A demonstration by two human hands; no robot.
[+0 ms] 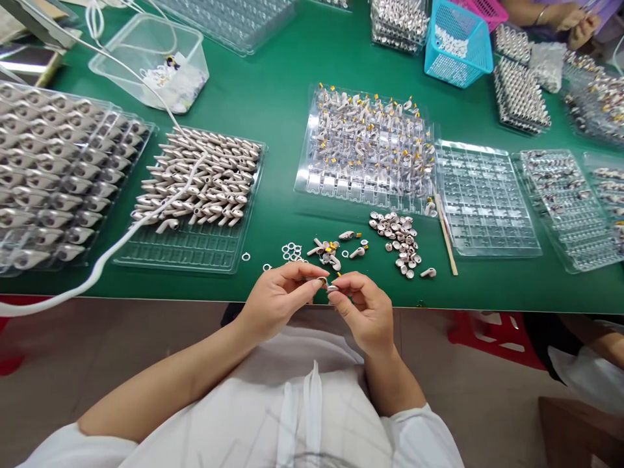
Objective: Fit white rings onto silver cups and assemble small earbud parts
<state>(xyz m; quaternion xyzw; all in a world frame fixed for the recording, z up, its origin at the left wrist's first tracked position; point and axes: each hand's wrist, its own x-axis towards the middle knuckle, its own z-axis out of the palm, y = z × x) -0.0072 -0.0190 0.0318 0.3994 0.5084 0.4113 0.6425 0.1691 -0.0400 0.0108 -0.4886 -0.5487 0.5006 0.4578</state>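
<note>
My left hand (277,299) pinches a small earbud part (322,280) with a golden inside, just above the table's front edge. Close beside it, my right hand (365,309) grips a small silvery earbud cap (332,288) between thumb and fingertips. The two pieces nearly meet; whether they touch I cannot tell. Beyond the hands lie loose earbud housings (327,248) with yellow tabs and several white rings (292,251). A heap of round earbud caps (402,240) is spread to the right, with a single earbud housing (428,273) beside it.
Left stands a tray of earbud housings (199,182), crossed by a white cable (121,242). Ahead is a clear tray of tabbed parts (370,143); a wooden stick (446,240) lies beside another clear tray (487,195). A blue basket (458,58) and a co-worker's hands (578,26) are farther back.
</note>
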